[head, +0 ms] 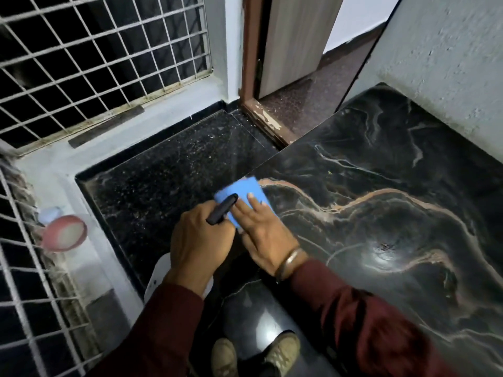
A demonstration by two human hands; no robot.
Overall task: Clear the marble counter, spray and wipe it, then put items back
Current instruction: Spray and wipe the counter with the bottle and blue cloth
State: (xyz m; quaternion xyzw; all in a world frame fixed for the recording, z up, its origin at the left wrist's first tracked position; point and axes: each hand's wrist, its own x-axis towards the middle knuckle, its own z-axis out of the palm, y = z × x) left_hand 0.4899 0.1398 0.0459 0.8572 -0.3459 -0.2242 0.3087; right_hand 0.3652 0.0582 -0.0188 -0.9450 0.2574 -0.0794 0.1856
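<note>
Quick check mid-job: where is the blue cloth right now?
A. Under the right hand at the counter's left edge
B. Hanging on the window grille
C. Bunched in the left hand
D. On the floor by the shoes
A: the right hand lies flat on the blue cloth at the marble counter edge, while the left hand grips a dark object.

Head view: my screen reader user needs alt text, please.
A person's right hand presses a blue cloth flat on the corner of a dark veined marble counter, while the left hand grips a black object.
</note>
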